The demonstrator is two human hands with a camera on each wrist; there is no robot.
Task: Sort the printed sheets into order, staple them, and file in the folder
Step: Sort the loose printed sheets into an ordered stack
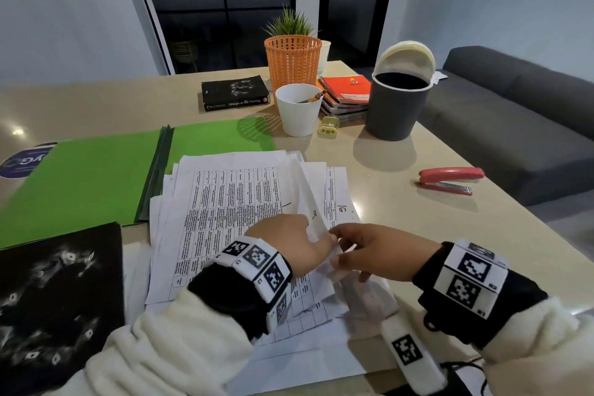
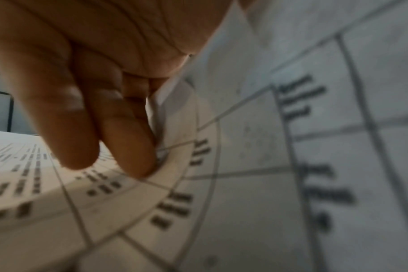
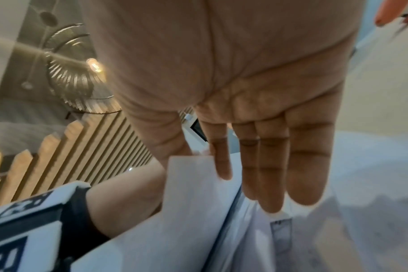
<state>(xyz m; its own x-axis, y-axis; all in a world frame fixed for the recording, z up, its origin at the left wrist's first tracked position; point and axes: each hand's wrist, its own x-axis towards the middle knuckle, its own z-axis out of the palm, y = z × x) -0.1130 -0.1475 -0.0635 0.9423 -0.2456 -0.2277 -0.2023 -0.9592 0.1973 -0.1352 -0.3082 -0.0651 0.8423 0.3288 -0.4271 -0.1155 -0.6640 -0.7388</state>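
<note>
The printed sheets (image 1: 225, 202) were spread in a loose pile on the bench (image 1: 385, 154), overlapping the open green folder (image 1: 90, 177). 1 lifted sheet (image 1: 310, 199) was gripped by the left hand (image 1: 289, 244). Its corner was apparently pinched between the thumb and forefinger of the right hand (image 1: 376, 251). The red stapler (image 1: 450, 180) was seen well apart to the right.

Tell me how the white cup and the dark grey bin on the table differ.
The white cup is smaller and shorter than the dark grey bin beside it. The cup has no lid; the bin has a pale lid, tipped up and open. The cup holds pencils, while the bin's inside is dark, so its contents cannot be told. Both are round, stand upright on the table and are open at the top.
</note>
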